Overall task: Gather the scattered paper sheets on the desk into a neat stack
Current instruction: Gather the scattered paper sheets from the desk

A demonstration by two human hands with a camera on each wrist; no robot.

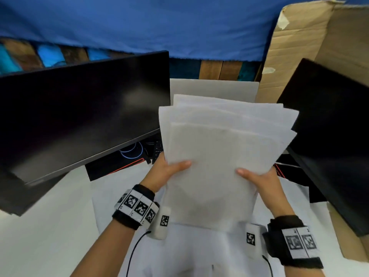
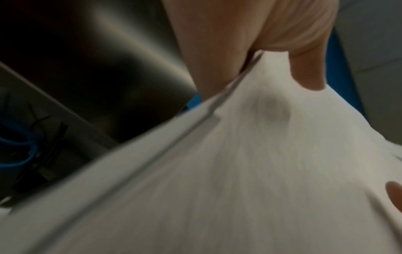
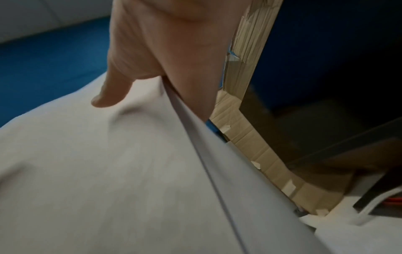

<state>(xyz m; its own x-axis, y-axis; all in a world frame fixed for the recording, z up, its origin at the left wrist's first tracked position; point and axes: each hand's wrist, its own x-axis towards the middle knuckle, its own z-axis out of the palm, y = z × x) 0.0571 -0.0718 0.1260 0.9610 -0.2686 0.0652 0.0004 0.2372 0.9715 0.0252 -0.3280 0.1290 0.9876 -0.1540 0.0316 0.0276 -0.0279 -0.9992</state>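
A bundle of several white paper sheets [image 1: 219,148] is held up above the desk, its far edges fanned out unevenly. My left hand [image 1: 169,170] pinches the bundle's left edge, thumb on top. My right hand [image 1: 257,178] pinches the right edge the same way. In the left wrist view the thumb presses down on the sheets [image 2: 261,171]. In the right wrist view the thumb likewise lies on the top sheet [image 3: 108,171]. More white sheets [image 1: 199,252] lie on the desk under the bundle.
A dark monitor [image 1: 79,116] stands at the left and another dark monitor [image 1: 335,136] at the right. Brown cardboard [image 1: 311,47] leans at the back right. A black mat with a blue cable [image 1: 131,152] lies under the left monitor. Blue cloth [image 1: 139,23] hangs behind.
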